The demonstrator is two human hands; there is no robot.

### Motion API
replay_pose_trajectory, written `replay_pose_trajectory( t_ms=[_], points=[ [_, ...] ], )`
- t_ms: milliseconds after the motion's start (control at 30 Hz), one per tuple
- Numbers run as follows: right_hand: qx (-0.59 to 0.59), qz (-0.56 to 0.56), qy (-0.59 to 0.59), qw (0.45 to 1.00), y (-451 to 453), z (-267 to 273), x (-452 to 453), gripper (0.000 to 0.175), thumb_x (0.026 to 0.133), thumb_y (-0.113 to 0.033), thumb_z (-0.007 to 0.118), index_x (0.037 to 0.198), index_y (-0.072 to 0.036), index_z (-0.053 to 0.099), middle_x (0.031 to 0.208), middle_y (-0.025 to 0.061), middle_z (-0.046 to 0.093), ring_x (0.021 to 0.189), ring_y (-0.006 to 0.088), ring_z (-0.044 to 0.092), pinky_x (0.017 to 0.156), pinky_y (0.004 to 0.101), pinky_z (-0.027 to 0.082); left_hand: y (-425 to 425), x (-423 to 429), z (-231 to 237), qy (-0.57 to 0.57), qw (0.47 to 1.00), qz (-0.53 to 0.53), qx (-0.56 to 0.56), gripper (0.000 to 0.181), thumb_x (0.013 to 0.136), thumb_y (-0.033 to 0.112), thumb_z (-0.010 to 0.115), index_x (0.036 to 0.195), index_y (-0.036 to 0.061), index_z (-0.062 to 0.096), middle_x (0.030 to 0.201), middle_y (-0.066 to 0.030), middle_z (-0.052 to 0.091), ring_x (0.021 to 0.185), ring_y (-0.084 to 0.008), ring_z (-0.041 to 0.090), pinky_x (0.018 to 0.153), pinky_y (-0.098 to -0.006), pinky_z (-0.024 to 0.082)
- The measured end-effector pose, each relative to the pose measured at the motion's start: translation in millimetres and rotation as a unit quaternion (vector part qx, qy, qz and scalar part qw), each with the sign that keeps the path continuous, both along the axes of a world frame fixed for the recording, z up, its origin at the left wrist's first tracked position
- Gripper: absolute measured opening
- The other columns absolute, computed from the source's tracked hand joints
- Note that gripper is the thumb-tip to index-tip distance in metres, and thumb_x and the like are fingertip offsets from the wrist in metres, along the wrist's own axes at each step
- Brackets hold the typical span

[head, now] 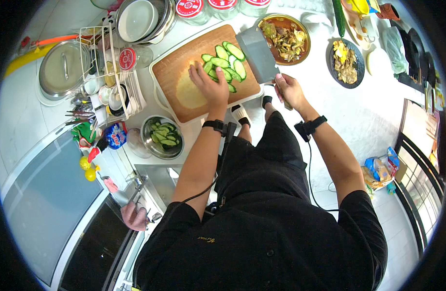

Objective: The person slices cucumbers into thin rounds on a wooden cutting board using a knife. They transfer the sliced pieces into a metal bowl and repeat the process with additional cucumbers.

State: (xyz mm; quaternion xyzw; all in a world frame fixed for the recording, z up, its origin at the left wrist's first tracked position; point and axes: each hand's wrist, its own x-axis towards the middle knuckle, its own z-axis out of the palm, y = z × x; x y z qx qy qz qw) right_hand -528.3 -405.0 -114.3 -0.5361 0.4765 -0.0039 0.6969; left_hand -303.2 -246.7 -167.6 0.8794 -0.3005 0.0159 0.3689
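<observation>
My right hand [290,91] grips the handle of a cleaver. Its broad grey blade [257,54] lies over the board's right edge, beside the sliced cucumber. My left hand [212,87] is palm down over the wooden cutting board [172,83], thumb apart from the fingers, against the near left side of the cucumber slices [223,62]. These thin oval slices overlap in a loose pile on the right half of the board. A paler worn patch shows on the wood under my left hand. Left of my left forearm, a steel bowl [144,136] contains more cucumber slices.
Beyond the cleaver stands a dish of food in brown sauce [284,38]. Farther right are a dark plate of food [345,63] and a whole cucumber [338,18]. Red-lidded glass jars [223,11] line the back. A white wire rack [113,76] stands left; a sink [159,182] lies nearer.
</observation>
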Motion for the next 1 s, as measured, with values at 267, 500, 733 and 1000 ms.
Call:
replay_pose_trajectory(
  t_ms=[267,500,733,1000],
  points=[
    [0.091,0.014,-0.012,0.996,15.5,-15.3,-0.2,0.047,0.116,-0.042,0.049,0.101,-0.002,0.067,0.069,0.002,0.057,0.052,0.0122,0.051,0.049,0.0293,0.042,-17.9,-9.1,-0.6,0.003,0.999,-0.015,-0.03,0.066,0.101,0.025,0.07,0.154,-0.0064,0.046,0.161,-0.0357,0.038,0.151,-0.0525,0.034,0.124,-0.0596,0.031],
    [0.115,0.028,-0.031,0.992,55.5,-30.6,40.6,0.047,0.116,-0.042,0.049,0.091,-0.004,0.062,0.068,0.0026,0.056,0.052,0.0137,0.052,0.049,0.0326,0.043,-28.2,-9.4,3.2,0.006,0.999,-0.013,-0.035,0.064,0.097,0.028,0.075,0.151,0.0001,0.055,0.162,-0.0345,0.037,0.151,-0.051,0.036,0.124,-0.0581,0.032],
    [0.189,0.021,-0.022,0.982,88.1,-15.5,65.0,0.043,0.116,-0.043,0.048,0.1,-0.005,0.06,0.07,0.0033,0.056,0.047,0.0137,0.05,0.042,0.0301,0.042,-14.6,-1.8,14.2,0.075,0.994,-0.012,-0.074,0.063,0.088,0.029,0.086,0.141,0.0022,0.065,0.162,-0.0308,0.041,0.15,-0.0482,0.038,0.122,-0.0567,0.037],
    [0.147,0.126,-0.06,0.979,147.8,24.3,95.5,0.046,0.116,-0.044,0.048,0.101,-0.003,0.06,0.069,0.003,0.055,0.045,0.0139,0.049,0.041,0.0309,0.04,67.2,19.4,63.4,0.042,0.992,0.067,-0.095,0.059,0.092,0.026,0.083,0.144,0.0059,0.065,0.162,-0.028,0.044,0.147,-0.0441,0.045,0.119,-0.053,0.041]
  ],
)
